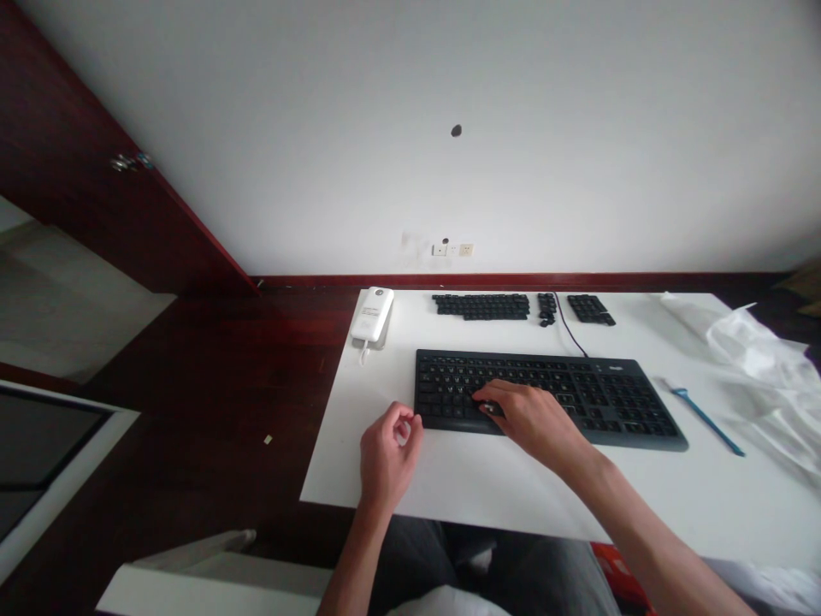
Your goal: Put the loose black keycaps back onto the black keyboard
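A black keyboard [596,389] lies across the white table [398,479]. My right hand [529,419] rests on the keyboard's lower left part, its fingers bent down onto the keys and pinched around what looks like a dark keycap. My left hand [386,453] hovers just left of the keyboard's near corner, its fingers curled loosely inward with nothing visible in them. Beyond the keyboard, loose black keycaps [482,305] lie in rows near the table's far edge, with a smaller group [590,309] to their right.
A white rectangular device [372,315] with a short cable sits at the far left corner. A blue thin tool [709,420] lies right of the keyboard. Crumpled clear plastic [766,359] covers the right side. The keyboard's cable [568,329] runs back between the keycap groups.
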`<action>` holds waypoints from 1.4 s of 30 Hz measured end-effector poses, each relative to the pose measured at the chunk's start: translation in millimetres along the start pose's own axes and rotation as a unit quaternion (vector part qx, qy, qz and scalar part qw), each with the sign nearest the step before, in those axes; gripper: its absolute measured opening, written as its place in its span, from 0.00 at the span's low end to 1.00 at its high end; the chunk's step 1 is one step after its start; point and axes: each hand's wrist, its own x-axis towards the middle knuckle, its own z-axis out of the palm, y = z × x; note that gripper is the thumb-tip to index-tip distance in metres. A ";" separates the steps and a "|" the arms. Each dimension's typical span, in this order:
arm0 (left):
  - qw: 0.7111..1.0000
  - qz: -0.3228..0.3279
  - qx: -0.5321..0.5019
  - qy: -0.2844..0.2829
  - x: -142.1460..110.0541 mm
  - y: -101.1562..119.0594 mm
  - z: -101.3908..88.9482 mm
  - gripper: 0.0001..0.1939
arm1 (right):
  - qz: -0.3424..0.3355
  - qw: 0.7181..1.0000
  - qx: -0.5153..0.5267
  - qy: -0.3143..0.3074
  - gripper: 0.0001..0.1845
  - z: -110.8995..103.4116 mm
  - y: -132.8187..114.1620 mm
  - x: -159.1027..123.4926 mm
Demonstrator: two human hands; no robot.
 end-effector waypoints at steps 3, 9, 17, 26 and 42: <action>1.000 0.000 0.002 0.002 1.4 0.8 0.2 0.10 | 0.005 1.000 -0.006 0.011 0.16 2.8 -0.3 -1.9; 1.000 0.001 0.008 0.001 2.7 2.6 -0.2 0.10 | 0.013 0.999 0.020 0.041 0.13 5.6 -0.7 -3.9; 1.000 0.001 0.007 0.005 2.4 2.5 -0.4 0.09 | 0.026 0.995 0.081 0.050 0.12 3.6 1.1 -2.5; 1.000 -0.001 0.004 -0.002 1.7 2.3 -0.3 0.10 | 0.037 0.994 0.088 0.054 0.12 6.2 6.3 -2.5; 1.000 0.000 0.006 -0.001 1.9 2.6 -0.6 0.10 | 0.025 0.995 0.081 0.059 0.10 6.7 1.3 -2.4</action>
